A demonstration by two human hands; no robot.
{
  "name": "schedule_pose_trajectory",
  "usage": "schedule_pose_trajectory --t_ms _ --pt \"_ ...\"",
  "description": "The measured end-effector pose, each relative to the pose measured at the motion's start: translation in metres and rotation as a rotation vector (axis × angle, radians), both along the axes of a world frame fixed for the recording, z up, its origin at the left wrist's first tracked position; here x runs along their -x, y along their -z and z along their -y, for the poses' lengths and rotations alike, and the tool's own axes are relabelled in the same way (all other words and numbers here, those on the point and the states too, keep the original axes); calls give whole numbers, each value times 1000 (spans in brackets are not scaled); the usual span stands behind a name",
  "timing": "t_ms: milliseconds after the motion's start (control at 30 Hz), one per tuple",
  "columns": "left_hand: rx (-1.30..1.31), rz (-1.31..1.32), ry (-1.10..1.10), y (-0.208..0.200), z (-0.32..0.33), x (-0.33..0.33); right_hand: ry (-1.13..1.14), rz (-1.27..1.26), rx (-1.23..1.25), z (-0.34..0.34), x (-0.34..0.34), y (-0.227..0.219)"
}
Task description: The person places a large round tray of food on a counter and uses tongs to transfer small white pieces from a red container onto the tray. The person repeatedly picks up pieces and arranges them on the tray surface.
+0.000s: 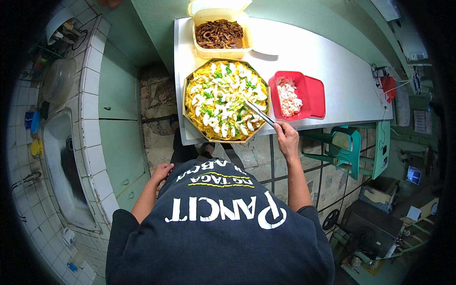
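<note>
My right hand is closed around metal tongs, whose tips reach down onto the food at the right part of a large eight-sided tray. Yellow noodles fill that tray, topped with white slices and chopped green leaves. Whether the tongs' tips pinch a piece is too small to tell. My left hand hangs low by my dark shirt, away from the table, its fingers curled with nothing seen in them. Right of the tray sits a red container with pale pink shrimp.
Behind the tray stands a yellowish plastic container of dark brown cooked strips. All rest on a white table against a wall. A green plastic stool stands under its right end. On the left is a tiled counter with a sink.
</note>
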State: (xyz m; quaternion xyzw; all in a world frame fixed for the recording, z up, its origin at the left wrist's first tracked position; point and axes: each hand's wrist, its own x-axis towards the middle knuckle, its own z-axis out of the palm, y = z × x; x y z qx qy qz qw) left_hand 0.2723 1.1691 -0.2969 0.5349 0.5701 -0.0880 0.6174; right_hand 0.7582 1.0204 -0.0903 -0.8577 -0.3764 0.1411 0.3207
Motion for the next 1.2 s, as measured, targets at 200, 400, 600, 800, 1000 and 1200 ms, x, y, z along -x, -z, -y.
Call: schedule_pose_trajectory --t_ms 200,400,600,800,1000,1200 --pt "28 5 -30 -2 1 -1 -111 240 -70 0 7 -8" --pt "0 -41 7 -7 0 -3 -283 561 88 2 24 -14" --pt "13 -10 13 -12 -2 -7 -141 428 -35 13 17 -15" --pt "8 6 26 -18 -2 -10 -135 481 0 12 4 -19" --pt "44 -26 8 -21 -3 -13 -268 574 46 5 10 -16" --pt "17 -45 26 -20 -3 -12 -206 580 30 5 3 -19"
